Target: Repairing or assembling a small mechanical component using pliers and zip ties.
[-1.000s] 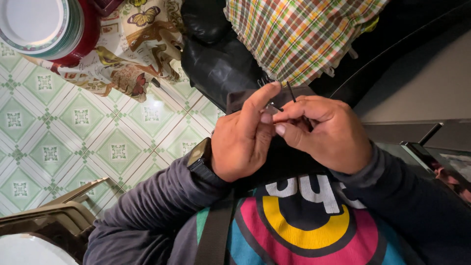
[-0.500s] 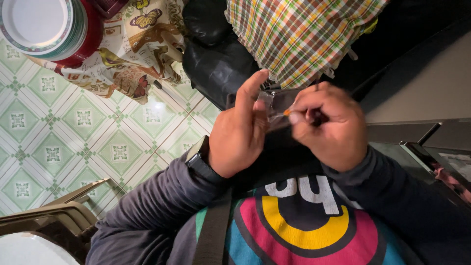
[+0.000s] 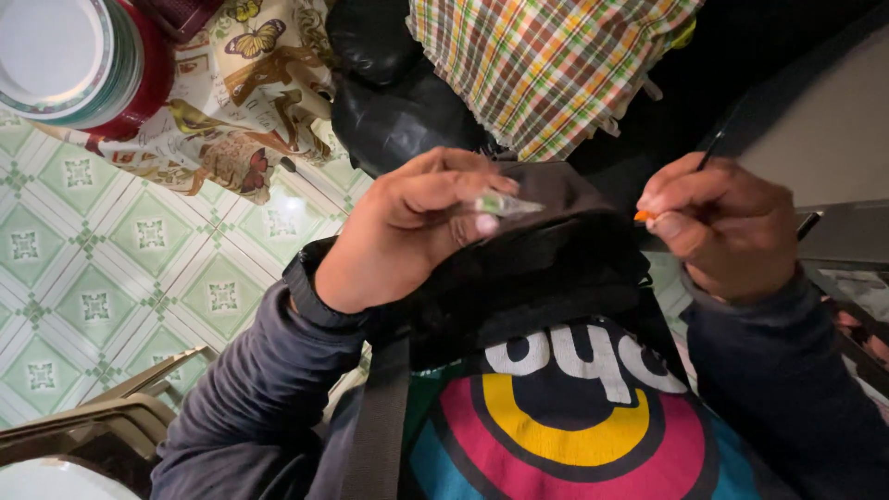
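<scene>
A stack of plates (image 3: 56, 51) sits on butterfly-print cloth (image 3: 245, 97); green patterned floor tiles (image 3: 102, 268), plaid fabric (image 3: 546, 65), possibly a black bag (image 3: 398, 106).

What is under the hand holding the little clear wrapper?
Under the left hand, which pinches the clear wrapper, sits a black bag. The hand and flap hide what is inside it.

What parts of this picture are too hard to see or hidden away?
- Thin dark tool in the right hand: head view, the curled fingers hide most of it; only an orange bit and a dark stem show.
- Small clear packet in the left hand: too small and blurred to tell its contents.
- Stacked bowls: cut off by the top left edge.
- Black bag: too dark to see any opening.
</scene>
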